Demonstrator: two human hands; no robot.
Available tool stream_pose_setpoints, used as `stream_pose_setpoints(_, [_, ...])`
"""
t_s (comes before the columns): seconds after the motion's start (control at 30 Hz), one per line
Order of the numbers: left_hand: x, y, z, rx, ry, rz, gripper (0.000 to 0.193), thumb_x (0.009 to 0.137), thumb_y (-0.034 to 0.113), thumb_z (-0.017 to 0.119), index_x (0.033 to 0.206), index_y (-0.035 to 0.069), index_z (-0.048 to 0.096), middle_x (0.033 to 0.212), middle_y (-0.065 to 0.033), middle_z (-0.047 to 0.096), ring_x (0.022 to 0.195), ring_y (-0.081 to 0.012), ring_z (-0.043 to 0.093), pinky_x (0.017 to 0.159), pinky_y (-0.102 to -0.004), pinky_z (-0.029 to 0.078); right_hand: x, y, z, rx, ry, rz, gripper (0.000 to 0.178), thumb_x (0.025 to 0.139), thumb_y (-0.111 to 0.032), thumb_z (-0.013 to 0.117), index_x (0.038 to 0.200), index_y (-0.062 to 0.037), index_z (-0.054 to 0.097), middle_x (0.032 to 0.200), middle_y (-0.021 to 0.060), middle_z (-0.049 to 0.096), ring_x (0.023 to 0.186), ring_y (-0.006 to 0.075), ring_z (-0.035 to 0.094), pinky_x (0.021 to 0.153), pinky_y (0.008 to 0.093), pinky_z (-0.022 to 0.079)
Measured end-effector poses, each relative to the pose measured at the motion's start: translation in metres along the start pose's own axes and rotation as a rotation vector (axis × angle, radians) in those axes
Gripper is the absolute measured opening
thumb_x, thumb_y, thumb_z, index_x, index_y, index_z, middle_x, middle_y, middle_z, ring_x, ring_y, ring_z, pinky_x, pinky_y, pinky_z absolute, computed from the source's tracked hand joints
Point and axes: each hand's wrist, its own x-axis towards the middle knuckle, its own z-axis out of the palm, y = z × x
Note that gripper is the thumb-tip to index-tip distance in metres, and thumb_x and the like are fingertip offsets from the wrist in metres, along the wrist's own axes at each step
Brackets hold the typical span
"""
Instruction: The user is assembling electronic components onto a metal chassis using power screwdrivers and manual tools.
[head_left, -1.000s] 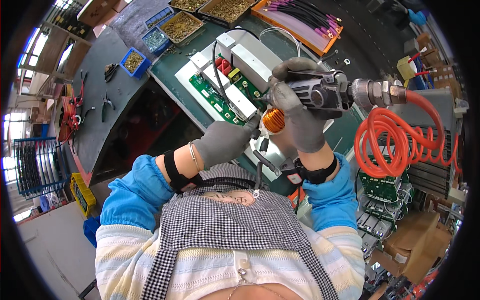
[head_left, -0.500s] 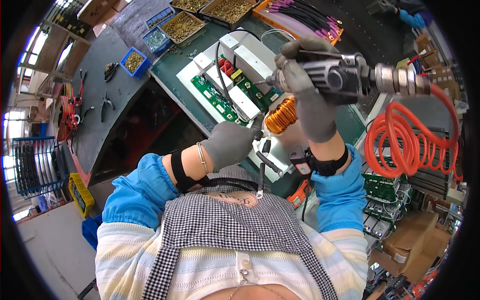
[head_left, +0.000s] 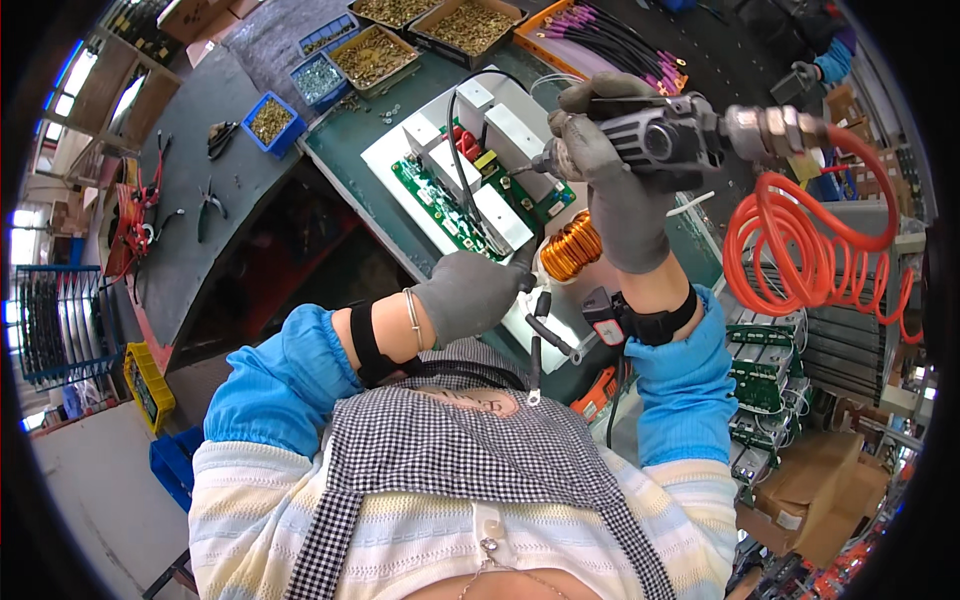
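My right hand point(head_left: 615, 170), in a grey glove, is closed around an air screwdriver point(head_left: 650, 140). Its bit points left, over a green circuit board point(head_left: 428, 208) with pale metal blocks point(head_left: 515, 133); whether it touches a screw is hard to see. Closed at the near edge of this assembly is my grey-gloved left hand point(head_left: 468, 295), its dark fingertips beside short black cables point(head_left: 549, 334) with metal lugs. What it grips is hidden. A copper-wound coil point(head_left: 571, 246) stands between both hands. A thin black cable point(head_left: 452, 130) loops over the blocks.
A red coiled air hose point(head_left: 770, 255) hangs at right from the tool. Bins of small metal parts point(head_left: 373, 57) stand at the back, near an orange tray of black cables point(head_left: 600, 42). Pliers point(head_left: 208, 212) lie on the left bench. Another person's sleeve point(head_left: 833, 62) shows far right.
The assembly sits slightly lower and further right in view. The screwdriver's body has shifted a little left. At the far right, more of another person's arm and hand has come into view.
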Motion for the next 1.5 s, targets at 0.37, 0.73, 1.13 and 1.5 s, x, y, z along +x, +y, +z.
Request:
stream_pose_setpoints(0.37, [-0.005,0.0,-0.006,0.018,-0.02,0.075,0.043,0.083,0.007,0.054,0.125,0.004,0.049,0.079,-0.0109,0.067,0.074,-0.0279,0.069,0.059,-0.0378,0.055,0.02,-0.001,0.016,-0.225,-0.231,-0.017,0.03,0.077,-0.002,0.067,0.105,-0.0036,0.057,0.093,0.0054,0.063,0.086,0.0113,0.062,0.075,0.0242,0.051])
stream_pose_setpoints(0.73, [-0.001,0.0,-0.007,0.054,-0.064,0.024,0.045,0.081,0.014,0.054,0.125,0.02,0.056,0.072,-0.0075,0.065,0.065,-0.0253,0.067,0.056,-0.0353,0.052,0.037,0.02,0.028,-0.342,-0.222,-0.01,0.016,0.074,-0.017,0.069,0.082,-0.0037,0.065,0.074,0.0045,0.067,0.068,0.0116,0.064,0.063,0.0272,0.051])
stream_pose_setpoints(1.13, [0.001,-0.005,0.002,-0.016,0.068,0.053,0.036,0.079,0.014,0.056,0.115,0.016,0.059,0.074,-0.0106,0.066,0.069,-0.0291,0.067,0.06,-0.0388,0.053,0.033,0.021,0.027,-0.351,-0.304,-0.034,0.012,0.075,-0.015,0.068,0.081,-0.0045,0.065,0.07,0.0037,0.065,0.067,0.0108,0.064,0.062,0.0265,0.05])
stream_pose_setpoints(1.5, [-0.017,-0.05,0.02,-0.333,0.333,0.347,0.044,0.085,0.023,0.058,0.127,0.01,0.053,0.078,-0.0119,0.064,0.068,-0.0289,0.062,0.065,-0.037,0.05,0.027,-0.03,0.014,-0.181,-0.165,-0.002,0.024,0.079,-0.012,0.069,0.101,-0.0019,0.064,0.074,0.0059,0.064,0.068,0.0077,0.059,0.061,0.024,0.049])
